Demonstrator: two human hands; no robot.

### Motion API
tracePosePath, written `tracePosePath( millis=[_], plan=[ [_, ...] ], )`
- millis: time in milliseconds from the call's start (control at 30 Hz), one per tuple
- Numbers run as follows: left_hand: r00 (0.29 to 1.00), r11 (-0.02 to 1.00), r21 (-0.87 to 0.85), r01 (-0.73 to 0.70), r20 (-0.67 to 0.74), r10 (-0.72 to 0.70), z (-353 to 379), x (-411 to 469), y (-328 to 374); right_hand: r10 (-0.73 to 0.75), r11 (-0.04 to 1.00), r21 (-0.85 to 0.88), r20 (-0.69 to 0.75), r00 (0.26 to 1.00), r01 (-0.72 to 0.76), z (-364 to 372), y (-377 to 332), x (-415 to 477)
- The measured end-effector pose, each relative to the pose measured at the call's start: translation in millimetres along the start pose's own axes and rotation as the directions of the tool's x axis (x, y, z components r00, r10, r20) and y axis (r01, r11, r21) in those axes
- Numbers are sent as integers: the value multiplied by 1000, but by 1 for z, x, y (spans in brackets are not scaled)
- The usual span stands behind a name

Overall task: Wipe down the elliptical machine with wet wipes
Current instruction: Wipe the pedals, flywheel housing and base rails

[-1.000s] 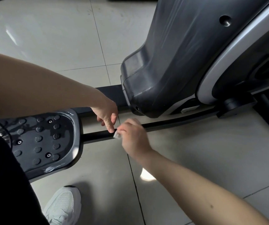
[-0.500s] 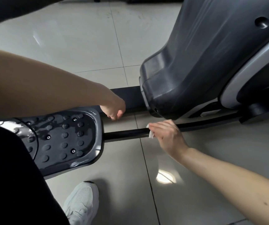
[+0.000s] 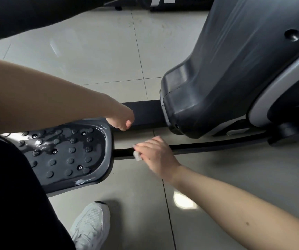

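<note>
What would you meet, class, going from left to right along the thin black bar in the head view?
foot pedal → wet wipe → right hand pressing it to the bar → grey machine cover

The floor (image 3: 94, 56) is laid in large pale tiles with a glossy finish, split by thin dark grout lines (image 3: 168, 213). A bright patch of reflected light (image 3: 184, 200) sits on one tile, just right of a grout line. A white mesh sneaker (image 3: 91, 226) stands on the floor at the bottom edge (its toe is rimmed in black). Black clothing (image 3: 10, 195) fills the lower left corner. At the top edge lies a black object with white markings (image 3: 172, 2), too cropped to identify.
</note>
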State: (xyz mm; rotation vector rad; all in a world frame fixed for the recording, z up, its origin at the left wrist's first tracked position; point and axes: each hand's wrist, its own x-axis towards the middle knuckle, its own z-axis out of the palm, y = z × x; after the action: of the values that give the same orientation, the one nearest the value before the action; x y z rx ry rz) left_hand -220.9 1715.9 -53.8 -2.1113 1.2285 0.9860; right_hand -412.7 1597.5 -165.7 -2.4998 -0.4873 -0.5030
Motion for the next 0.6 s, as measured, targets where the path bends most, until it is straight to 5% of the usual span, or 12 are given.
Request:
tracePosePath(
  millis=[167,433,600],
  plan=[
    [999,1000,15,-19,29,19,-1,14,17,40,984,-169,-90,995,-55,-55,62,-51],
    [997,998,28,-64,46,63,-2,39,40,335,840,-420,-99,937,-344,-124,128,-112],
    [995,996,67,-66,73,61,-3,52,43,491,826,-224,-161,856,-517,-105,111,-112]
  ],
)
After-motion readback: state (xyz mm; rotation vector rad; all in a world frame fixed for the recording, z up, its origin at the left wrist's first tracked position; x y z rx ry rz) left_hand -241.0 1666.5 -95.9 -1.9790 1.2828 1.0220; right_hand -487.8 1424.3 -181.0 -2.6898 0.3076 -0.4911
